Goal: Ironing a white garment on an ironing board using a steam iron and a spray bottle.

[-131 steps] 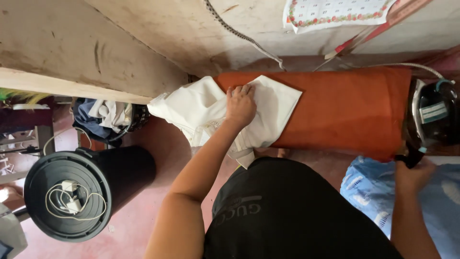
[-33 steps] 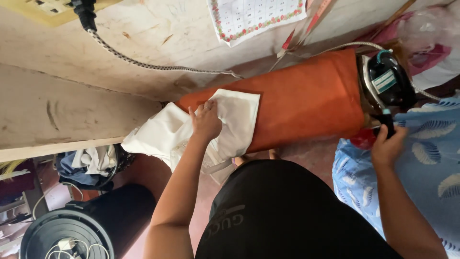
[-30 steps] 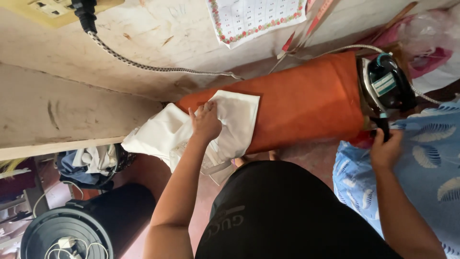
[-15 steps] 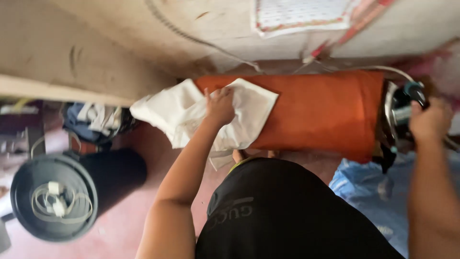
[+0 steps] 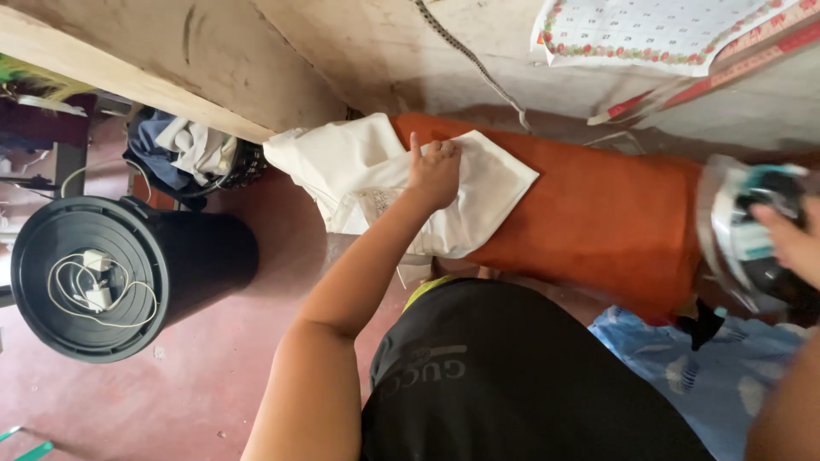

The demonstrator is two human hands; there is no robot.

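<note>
A black round bin (image 5: 120, 282) with a white cable coiled on its lid stands on the red floor (image 5: 213, 384) at eight o'clock, well apart from the orange padded worktop (image 5: 598, 213) that runs from centre to three o'clock. A pile of dark and pale clothes (image 5: 192, 154) sits at ten o'clock beneath a wooden ledge, and a floral-edged sheet (image 5: 649, 30) hangs on the wall at one o'clock. A blue patterned cloth (image 5: 709, 376) lies at four o'clock, just below the worktop. The white cloth (image 5: 376, 183) is spread over the worktop's left end, part of it drooping off the edge. The left hand (image 5: 434, 171) lies flat on it, fingers nearly together, pressing down. The right hand (image 5: 790, 243) at three o'clock grips the blurred iron (image 5: 747, 230), its fingers curled over the handle.
</note>
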